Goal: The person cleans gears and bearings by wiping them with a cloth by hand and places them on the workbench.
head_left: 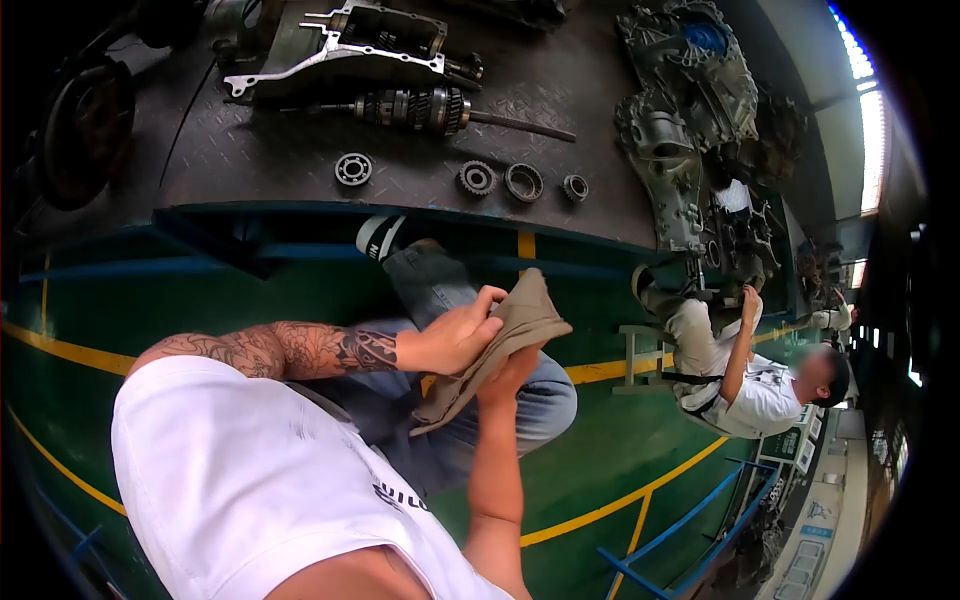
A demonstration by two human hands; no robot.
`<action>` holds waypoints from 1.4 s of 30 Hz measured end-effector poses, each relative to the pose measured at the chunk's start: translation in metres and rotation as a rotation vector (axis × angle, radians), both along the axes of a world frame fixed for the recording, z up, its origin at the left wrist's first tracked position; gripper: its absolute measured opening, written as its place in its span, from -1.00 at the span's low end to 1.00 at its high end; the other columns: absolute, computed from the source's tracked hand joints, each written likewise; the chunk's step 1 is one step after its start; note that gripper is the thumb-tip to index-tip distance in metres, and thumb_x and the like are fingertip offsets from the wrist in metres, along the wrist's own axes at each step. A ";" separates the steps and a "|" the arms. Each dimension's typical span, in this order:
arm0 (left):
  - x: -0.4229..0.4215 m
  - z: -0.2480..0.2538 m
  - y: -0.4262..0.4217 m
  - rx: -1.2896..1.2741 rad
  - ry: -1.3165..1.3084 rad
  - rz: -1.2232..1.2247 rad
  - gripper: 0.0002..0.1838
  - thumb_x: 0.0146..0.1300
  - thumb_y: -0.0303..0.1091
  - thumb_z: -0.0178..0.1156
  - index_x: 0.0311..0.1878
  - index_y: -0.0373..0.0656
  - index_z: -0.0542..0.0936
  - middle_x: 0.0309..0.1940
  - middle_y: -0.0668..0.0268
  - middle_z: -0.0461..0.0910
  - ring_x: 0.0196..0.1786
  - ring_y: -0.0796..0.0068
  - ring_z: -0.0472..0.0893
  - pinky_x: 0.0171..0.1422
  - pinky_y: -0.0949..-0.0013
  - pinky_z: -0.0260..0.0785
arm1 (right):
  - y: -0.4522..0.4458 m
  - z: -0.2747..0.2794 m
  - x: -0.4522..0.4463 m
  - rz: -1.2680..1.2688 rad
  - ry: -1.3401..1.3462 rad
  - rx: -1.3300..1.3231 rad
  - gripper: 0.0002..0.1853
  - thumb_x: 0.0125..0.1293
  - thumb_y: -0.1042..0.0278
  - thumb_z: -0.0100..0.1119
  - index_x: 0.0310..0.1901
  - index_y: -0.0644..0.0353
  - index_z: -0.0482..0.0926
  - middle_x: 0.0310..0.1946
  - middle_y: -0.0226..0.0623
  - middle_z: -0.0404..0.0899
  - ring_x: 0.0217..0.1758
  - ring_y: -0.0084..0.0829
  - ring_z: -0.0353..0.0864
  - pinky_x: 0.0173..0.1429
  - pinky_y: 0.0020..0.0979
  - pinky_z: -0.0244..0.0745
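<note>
My left hand (pixel 455 338), at the end of the tattooed arm, is closed on a brown-grey folded cloth (pixel 530 308), with thumb and forefinger near its upper part. My right hand (pixel 510 373) grips the same cloth from the other side, its fingers partly hidden by the folds. The cloth hangs over my knees, with one corner pointing down and left. Whether anything is wrapped inside it cannot be seen.
A dark workbench (pixel 300 185) holds a gear shaft (pixel 415 110), an open metal housing (pixel 390 45), a bearing (pixel 353 170) and several gears or rings (pixel 523 182). Gearbox casings (pixel 665 150) stand further right. A seated person (pixel 745 385) works beside them.
</note>
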State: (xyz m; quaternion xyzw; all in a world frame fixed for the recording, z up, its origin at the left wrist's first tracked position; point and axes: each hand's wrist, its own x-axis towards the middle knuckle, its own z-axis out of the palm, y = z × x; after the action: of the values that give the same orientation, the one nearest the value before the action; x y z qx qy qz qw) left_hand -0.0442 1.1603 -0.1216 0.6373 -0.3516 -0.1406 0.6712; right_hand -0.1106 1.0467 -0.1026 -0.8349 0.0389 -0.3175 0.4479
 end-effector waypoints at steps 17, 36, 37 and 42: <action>-0.014 -0.018 0.015 0.010 0.516 -0.234 -0.51 0.63 0.01 -0.35 0.18 -0.26 0.29 0.08 -0.03 0.48 0.09 0.25 0.49 0.27 0.26 0.29 | 0.002 -0.012 -0.018 0.025 0.055 -0.377 -0.50 0.40 -0.04 0.04 -0.01 0.36 0.43 -0.12 0.10 0.56 -0.11 0.23 0.50 0.03 0.03 0.38; 0.008 -0.031 0.023 0.049 0.077 -0.230 -0.31 0.54 0.18 -0.29 0.31 -0.35 0.25 -0.08 0.00 0.59 -0.06 0.03 0.60 0.09 0.17 0.42 | 0.021 -0.027 -0.013 -0.029 0.158 -0.129 -0.44 0.38 -0.10 0.08 0.11 0.30 0.48 0.00 0.01 0.57 0.02 0.12 0.56 0.17 -0.04 0.41; 0.004 -0.035 0.015 -0.003 0.146 -0.227 -0.34 0.57 0.15 -0.32 0.29 -0.33 0.28 -0.09 0.05 0.59 -0.03 0.13 0.58 0.14 0.22 0.42 | 0.013 -0.024 -0.010 -0.049 0.118 -0.252 -0.41 0.37 -0.14 0.09 0.09 0.31 0.47 -0.02 0.01 0.57 -0.01 0.14 0.55 0.16 0.01 0.40; 0.001 -0.004 0.012 0.086 1.094 -0.574 -0.28 0.57 0.26 -0.40 0.38 -0.15 0.38 0.21 0.30 0.44 0.20 0.51 0.37 0.38 0.41 0.23 | -0.022 -0.004 -0.018 0.174 0.050 -0.531 -0.36 0.34 -0.25 0.05 -0.02 0.32 0.36 -0.16 0.09 0.52 -0.14 0.20 0.49 0.05 0.11 0.35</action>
State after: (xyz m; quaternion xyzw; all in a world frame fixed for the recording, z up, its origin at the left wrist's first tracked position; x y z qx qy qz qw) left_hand -0.0430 1.1720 -0.1253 0.3793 -0.1076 -0.6359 0.6634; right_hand -0.1282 1.0242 -0.1065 -0.9309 -0.1065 -0.2559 0.2380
